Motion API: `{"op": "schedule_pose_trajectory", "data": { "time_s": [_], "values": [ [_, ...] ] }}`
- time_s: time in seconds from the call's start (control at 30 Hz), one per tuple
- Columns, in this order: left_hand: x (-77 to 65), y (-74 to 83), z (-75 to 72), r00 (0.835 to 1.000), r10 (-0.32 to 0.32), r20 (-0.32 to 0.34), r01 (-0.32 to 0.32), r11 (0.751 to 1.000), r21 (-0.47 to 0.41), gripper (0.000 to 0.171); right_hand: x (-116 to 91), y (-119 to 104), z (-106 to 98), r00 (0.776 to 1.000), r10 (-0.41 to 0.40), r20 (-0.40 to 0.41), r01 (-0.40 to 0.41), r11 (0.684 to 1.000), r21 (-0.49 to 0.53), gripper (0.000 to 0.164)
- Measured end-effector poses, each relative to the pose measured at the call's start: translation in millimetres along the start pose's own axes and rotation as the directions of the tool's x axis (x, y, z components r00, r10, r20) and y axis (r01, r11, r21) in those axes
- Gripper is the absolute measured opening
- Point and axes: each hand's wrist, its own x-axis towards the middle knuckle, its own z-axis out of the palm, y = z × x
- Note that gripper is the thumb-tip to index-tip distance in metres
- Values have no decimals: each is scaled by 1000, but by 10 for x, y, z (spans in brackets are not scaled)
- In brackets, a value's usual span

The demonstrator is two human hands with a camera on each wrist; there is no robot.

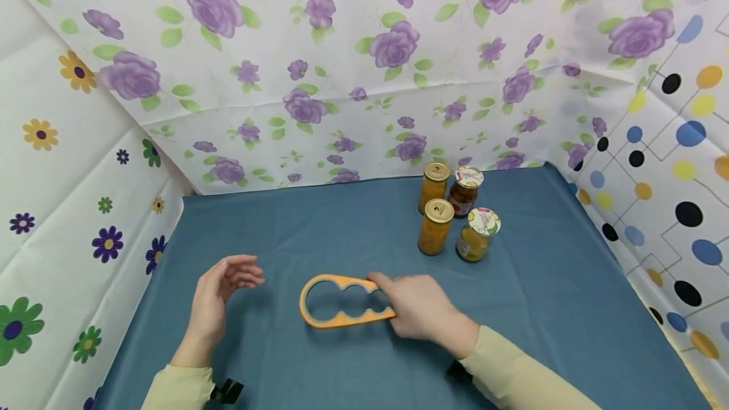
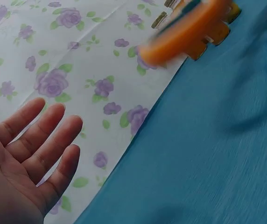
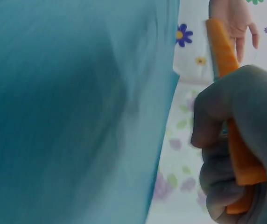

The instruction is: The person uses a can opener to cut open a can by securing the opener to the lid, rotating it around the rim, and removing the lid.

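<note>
My right hand (image 1: pixel 424 309) grips an orange jar opener (image 1: pixel 342 320) by its handle end, and its rounded loop points left above the blue cloth. In the right wrist view the fingers curl around the orange jar opener (image 3: pixel 240 154). My left hand (image 1: pixel 219 296) is raised to the left of the loop, holding nothing. Its fingers look loosely spread in the left wrist view, palm in sight. Beyond the right hand stand several jars: two tall ones with gold lids, the nearer tall jar (image 1: pixel 435 229) in front, and two shorter ones with patterned lids, such as the yellow-green jar (image 1: pixel 473 245).
A blue cloth (image 1: pixel 273 233) covers the table. Behind it hangs a purple-flowered sheet (image 1: pixel 347 68); a daisy-printed sheet (image 1: pixel 74 207) borders the left and a dotted sheet (image 1: pixel 672 195) the right. The jars stand close together near the back edge.
</note>
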Motion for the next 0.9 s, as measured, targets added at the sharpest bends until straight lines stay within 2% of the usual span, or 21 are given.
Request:
{"op": "schedule_pose_trajectory", "data": {
  "time_s": [0.2,0.4,0.7,0.9],
  "values": [
    [72,-48,206,1000,9,26,-8,1000,-21,58,-276,245,-308,993,46,-111,-54,996,-66,78],
    [171,-49,431,994,56,89,-51,997,-64,54,-527,470,-558,980,94,-177,-111,990,-87,85],
    [244,-74,658,985,76,156,-61,993,-103,53,-793,670,-854,931,248,-268,-254,967,11,94],
    [279,-108,864,979,79,189,-53,989,-135,53,-932,805,-1035,902,287,-321,-295,955,26,100]
  ]
}}
